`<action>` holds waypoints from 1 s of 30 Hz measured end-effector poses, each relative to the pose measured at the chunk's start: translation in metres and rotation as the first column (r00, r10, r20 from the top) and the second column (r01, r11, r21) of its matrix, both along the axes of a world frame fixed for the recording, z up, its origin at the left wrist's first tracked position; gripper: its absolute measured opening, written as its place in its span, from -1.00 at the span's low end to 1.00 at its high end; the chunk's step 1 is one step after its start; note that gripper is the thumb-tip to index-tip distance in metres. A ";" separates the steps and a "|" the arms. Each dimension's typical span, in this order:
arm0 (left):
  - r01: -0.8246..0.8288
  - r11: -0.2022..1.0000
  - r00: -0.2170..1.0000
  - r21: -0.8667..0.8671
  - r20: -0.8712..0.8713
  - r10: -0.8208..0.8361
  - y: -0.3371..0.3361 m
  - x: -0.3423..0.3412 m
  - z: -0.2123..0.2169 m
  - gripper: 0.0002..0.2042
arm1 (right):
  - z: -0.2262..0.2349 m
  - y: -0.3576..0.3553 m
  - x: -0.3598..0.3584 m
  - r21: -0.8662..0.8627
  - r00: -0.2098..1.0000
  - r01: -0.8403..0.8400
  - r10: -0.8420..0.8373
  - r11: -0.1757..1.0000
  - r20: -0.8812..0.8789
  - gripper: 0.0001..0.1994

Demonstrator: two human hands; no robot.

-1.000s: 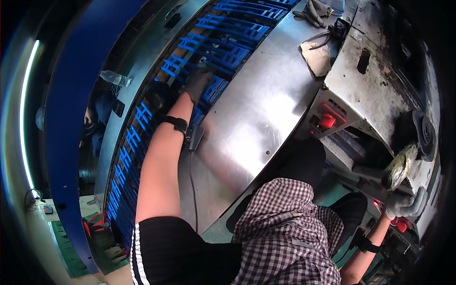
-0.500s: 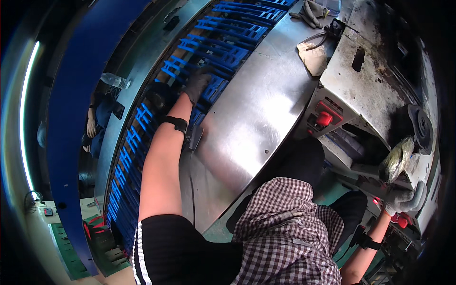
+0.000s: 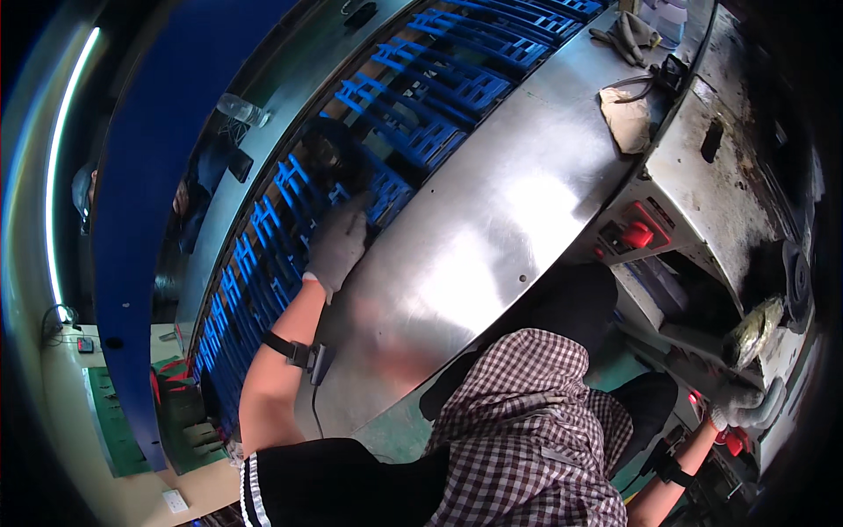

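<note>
My left hand (image 3: 338, 241), in a grey glove, reaches over the row of blue slotted plastic holders (image 3: 386, 198) by the inner edge of the steel table (image 3: 457, 237). Its fingertips are blurred against the dark gap, so what they touch cannot be made out. Just beyond it is a dark rounded object (image 3: 334, 145) among the holders. On the far right my right hand (image 3: 746, 406), gloved too, lies with fingers stretched along the edge of the machine, beside a red knob (image 3: 736, 442). Nothing shows in it.
A red switch (image 3: 637, 234) sits on the machine's side. Crumpled gloves (image 3: 628, 39), a tan cloth (image 3: 625, 119) and a clear container (image 3: 665, 19) lie at the table's far end. Behind the holders stand a plastic bottle (image 3: 242, 110) and a blue beam (image 3: 145, 220). Another person is partly visible there.
My left hand has drawn back toward me along the blue holders. My right hand stays by the red knob. The view has shifted slightly, and the other person's hand is less visible.
</note>
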State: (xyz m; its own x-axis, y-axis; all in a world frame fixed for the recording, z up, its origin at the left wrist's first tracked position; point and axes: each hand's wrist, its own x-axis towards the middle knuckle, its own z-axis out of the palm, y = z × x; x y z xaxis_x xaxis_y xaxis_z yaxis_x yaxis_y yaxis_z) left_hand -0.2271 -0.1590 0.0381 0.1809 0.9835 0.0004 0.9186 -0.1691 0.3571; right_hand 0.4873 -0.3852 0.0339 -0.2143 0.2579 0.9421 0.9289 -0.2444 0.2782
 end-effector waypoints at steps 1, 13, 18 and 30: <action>-0.152 0.988 0.988 -0.025 0.019 0.152 -0.002 0.004 0.004 -0.59 | 0.000 0.002 -0.002 -0.006 1.000 -0.004 0.004 1.000 0.003 -0.57; -0.083 0.966 0.966 0.243 -0.217 0.138 0.058 0.005 -0.039 -0.70 | 0.007 0.018 -0.034 0.049 0.997 -0.013 0.017 0.999 -0.080 -0.60; 0.017 0.966 0.947 0.259 -0.314 0.067 0.100 0.030 -0.035 -0.74 | 0.002 0.013 -0.025 0.045 0.996 -0.001 0.004 0.999 -0.084 -0.59; -0.337 0.934 0.941 -0.122 -0.054 0.333 0.013 0.012 -0.007 -0.61 | 0.004 0.008 -0.018 0.010 0.999 0.001 0.000 1.000 -0.047 -0.59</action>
State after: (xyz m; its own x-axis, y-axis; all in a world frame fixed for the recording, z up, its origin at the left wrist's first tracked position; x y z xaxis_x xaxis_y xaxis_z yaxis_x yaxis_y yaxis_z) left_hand -0.2147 -0.1461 0.0312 -0.1612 0.9784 -0.1291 0.9253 0.1953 0.3250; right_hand 0.4696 -0.3774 0.0376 -0.1700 0.2489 0.9535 0.9407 -0.2471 0.2323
